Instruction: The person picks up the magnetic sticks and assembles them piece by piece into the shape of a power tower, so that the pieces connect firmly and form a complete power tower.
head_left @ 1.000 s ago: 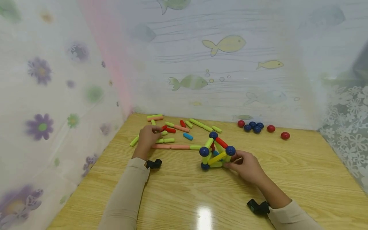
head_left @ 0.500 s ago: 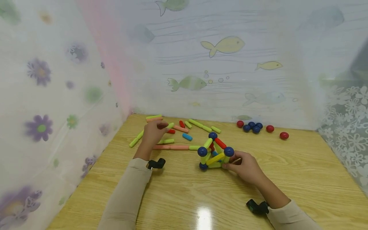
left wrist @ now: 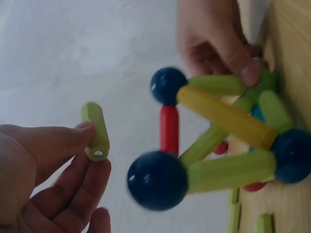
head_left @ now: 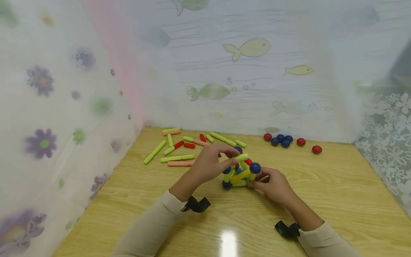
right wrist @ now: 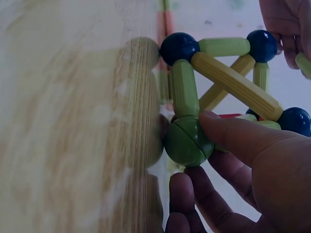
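Observation:
A frame of magnetic rods and balls stands on the wooden table (head_left: 205, 221), with blue balls (left wrist: 158, 180) at several corners and a long yellow rod (head_left: 240, 176) slanting across one side. My left hand (head_left: 210, 163) pinches a short yellow-green magnetic rod (left wrist: 96, 128) between thumb and fingers. In the head view that rod appears over the frame's top; the left wrist view shows it apart from the balls. My right hand (head_left: 274, 186) grips a green ball (right wrist: 188, 141) at a lower corner, thumb and fingers on it. In the head view this ball is hidden by the fingers.
Loose yellow-green rods (head_left: 177, 158), red rods (head_left: 189, 145) and salmon rods (head_left: 179, 164) lie at the back left. Blue balls (head_left: 285, 143) and red balls (head_left: 301, 142) sit at the back right. A printed curtain (head_left: 205, 64) borders the table's far side.
My left hand has picked up a yellow-green rod from the pile and carried it right, over to the frame. My right hand keeps its hold on the frame's corner.

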`<action>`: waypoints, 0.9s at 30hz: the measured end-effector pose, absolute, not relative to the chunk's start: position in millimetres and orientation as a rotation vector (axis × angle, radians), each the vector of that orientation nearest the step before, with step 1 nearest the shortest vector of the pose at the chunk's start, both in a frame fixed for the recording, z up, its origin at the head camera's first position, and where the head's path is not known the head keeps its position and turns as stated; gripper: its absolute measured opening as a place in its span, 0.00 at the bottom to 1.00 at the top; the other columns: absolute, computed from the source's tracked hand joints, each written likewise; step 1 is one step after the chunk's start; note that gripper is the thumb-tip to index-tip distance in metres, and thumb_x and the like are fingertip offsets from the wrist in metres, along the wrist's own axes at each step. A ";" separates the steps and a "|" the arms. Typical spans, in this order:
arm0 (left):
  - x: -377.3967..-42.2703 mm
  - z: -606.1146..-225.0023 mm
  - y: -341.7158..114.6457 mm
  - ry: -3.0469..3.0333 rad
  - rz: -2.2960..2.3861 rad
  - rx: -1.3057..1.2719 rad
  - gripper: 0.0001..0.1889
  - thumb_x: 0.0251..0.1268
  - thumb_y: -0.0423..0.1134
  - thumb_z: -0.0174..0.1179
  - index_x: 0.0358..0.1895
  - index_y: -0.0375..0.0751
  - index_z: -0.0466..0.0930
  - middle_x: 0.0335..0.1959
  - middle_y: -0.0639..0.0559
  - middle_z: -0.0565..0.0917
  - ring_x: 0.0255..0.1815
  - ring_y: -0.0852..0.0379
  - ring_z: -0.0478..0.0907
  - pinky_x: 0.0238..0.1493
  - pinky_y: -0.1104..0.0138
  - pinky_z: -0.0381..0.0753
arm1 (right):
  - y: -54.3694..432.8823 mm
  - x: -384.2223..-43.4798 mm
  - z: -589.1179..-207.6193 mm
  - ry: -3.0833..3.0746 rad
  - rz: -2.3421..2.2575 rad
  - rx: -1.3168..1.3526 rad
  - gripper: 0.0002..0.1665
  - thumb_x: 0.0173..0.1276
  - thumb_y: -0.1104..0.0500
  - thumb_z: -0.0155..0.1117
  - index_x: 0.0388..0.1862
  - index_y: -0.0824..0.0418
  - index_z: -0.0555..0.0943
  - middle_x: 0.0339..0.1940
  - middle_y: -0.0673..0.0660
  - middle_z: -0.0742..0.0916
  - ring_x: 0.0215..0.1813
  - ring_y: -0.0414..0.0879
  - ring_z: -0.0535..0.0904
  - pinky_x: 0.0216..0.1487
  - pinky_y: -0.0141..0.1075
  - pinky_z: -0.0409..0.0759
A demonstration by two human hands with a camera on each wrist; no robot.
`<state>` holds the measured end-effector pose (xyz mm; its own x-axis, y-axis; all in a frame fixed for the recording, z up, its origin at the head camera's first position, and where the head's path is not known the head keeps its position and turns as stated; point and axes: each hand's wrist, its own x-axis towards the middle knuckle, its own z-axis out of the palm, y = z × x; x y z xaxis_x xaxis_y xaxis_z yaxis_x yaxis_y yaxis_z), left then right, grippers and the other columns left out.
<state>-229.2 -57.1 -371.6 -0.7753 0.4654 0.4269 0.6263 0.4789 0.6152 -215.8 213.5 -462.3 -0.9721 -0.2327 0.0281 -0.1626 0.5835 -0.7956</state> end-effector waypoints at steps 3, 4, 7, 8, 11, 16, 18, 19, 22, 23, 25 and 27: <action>-224.1 -377.6 -48.2 -2.553 -1.087 -1.006 0.10 0.69 0.42 0.71 0.50 0.51 0.89 0.44 0.61 0.88 0.47 0.65 0.83 0.48 0.65 0.85 | 213.7 -215.7 -461.9 2.725 -1.353 -0.343 0.17 0.63 0.44 0.78 0.38 0.53 0.83 0.42 0.52 0.88 0.45 0.47 0.88 0.45 0.41 0.86; -223.3 -379.5 -46.6 -2.563 -1.062 -1.015 0.10 0.68 0.42 0.71 0.50 0.51 0.89 0.45 0.61 0.88 0.47 0.65 0.83 0.49 0.66 0.85 | 213.8 -215.7 -461.8 2.724 -1.351 -0.344 0.17 0.64 0.44 0.78 0.38 0.53 0.84 0.42 0.52 0.88 0.45 0.47 0.88 0.45 0.41 0.86; -221.9 -382.4 -44.5 -2.596 -0.969 -1.026 0.10 0.68 0.43 0.71 0.50 0.51 0.89 0.45 0.61 0.88 0.49 0.64 0.85 0.50 0.70 0.84 | 213.7 -215.6 -461.3 2.717 -1.350 -0.353 0.17 0.64 0.44 0.78 0.40 0.53 0.84 0.42 0.52 0.88 0.45 0.47 0.88 0.47 0.42 0.86; -221.8 -382.8 -44.2 -2.602 -0.927 -1.030 0.10 0.68 0.43 0.71 0.50 0.51 0.89 0.46 0.61 0.89 0.49 0.64 0.85 0.50 0.71 0.84 | 213.5 -215.4 -461.1 2.714 -1.352 -0.356 0.17 0.64 0.44 0.78 0.41 0.53 0.85 0.42 0.52 0.88 0.45 0.47 0.88 0.47 0.43 0.86; -221.8 -382.2 -43.4 -2.596 -0.781 -1.047 0.10 0.67 0.43 0.72 0.49 0.50 0.90 0.45 0.60 0.90 0.48 0.63 0.86 0.47 0.71 0.83 | 213.6 -215.7 -460.5 2.708 -1.359 -0.355 0.17 0.64 0.44 0.78 0.41 0.53 0.85 0.42 0.52 0.88 0.46 0.48 0.88 0.48 0.44 0.87; -222.2 -381.3 -43.0 -2.579 -0.619 -1.064 0.09 0.67 0.43 0.72 0.48 0.51 0.91 0.43 0.61 0.90 0.45 0.62 0.85 0.45 0.69 0.81 | 214.0 -216.1 -460.3 2.715 -1.356 -0.350 0.16 0.64 0.46 0.78 0.40 0.53 0.84 0.42 0.52 0.88 0.46 0.49 0.89 0.48 0.45 0.87; -221.6 -381.1 -42.8 -2.587 -0.586 -1.069 0.09 0.67 0.44 0.72 0.48 0.52 0.91 0.43 0.62 0.89 0.44 0.62 0.84 0.44 0.70 0.80 | 214.1 -216.3 -460.2 2.718 -1.354 -0.348 0.15 0.64 0.46 0.78 0.40 0.53 0.84 0.42 0.53 0.88 0.46 0.49 0.89 0.48 0.45 0.87; -221.3 -381.1 -42.6 -2.592 -0.568 -1.072 0.09 0.68 0.45 0.71 0.49 0.53 0.91 0.44 0.61 0.89 0.43 0.62 0.84 0.43 0.70 0.79 | 214.1 -216.3 -460.1 2.718 -1.353 -0.349 0.15 0.64 0.46 0.78 0.41 0.53 0.85 0.42 0.53 0.88 0.46 0.49 0.89 0.48 0.45 0.87; -219.6 -380.6 -41.2 -2.606 -0.521 -1.081 0.10 0.68 0.45 0.71 0.50 0.53 0.91 0.46 0.61 0.89 0.45 0.61 0.84 0.43 0.70 0.80 | 214.0 -216.3 -459.7 2.712 -1.357 -0.349 0.16 0.64 0.46 0.78 0.42 0.53 0.85 0.42 0.53 0.88 0.46 0.49 0.88 0.48 0.45 0.87; -219.1 -380.5 -40.5 -2.609 -0.513 -1.082 0.10 0.68 0.45 0.71 0.50 0.53 0.91 0.46 0.60 0.88 0.46 0.60 0.84 0.44 0.70 0.81 | 214.0 -216.2 -459.6 2.712 -1.357 -0.349 0.16 0.64 0.46 0.78 0.42 0.53 0.85 0.42 0.53 0.88 0.46 0.49 0.88 0.48 0.45 0.87; -218.1 -380.6 -38.7 -2.623 -0.512 -1.082 0.10 0.68 0.44 0.71 0.50 0.52 0.91 0.47 0.59 0.88 0.49 0.59 0.83 0.47 0.70 0.82 | 213.8 -215.8 -459.6 2.710 -1.357 -0.353 0.17 0.64 0.45 0.78 0.41 0.53 0.85 0.42 0.53 0.88 0.46 0.49 0.89 0.47 0.45 0.87; -217.4 -381.0 -36.8 -2.637 -0.525 -1.079 0.11 0.68 0.42 0.71 0.51 0.51 0.91 0.48 0.59 0.88 0.51 0.59 0.83 0.48 0.70 0.83 | 213.7 -215.7 -459.8 2.713 -1.356 -0.355 0.17 0.64 0.44 0.78 0.41 0.54 0.85 0.42 0.53 0.88 0.46 0.49 0.89 0.47 0.45 0.87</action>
<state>-217.4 -36.8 -381.0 -0.6970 0.6242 0.3530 0.7118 0.6618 0.2352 -215.7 213.7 -459.8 -0.9693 -0.2448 0.0250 -0.1670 0.5798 -0.7975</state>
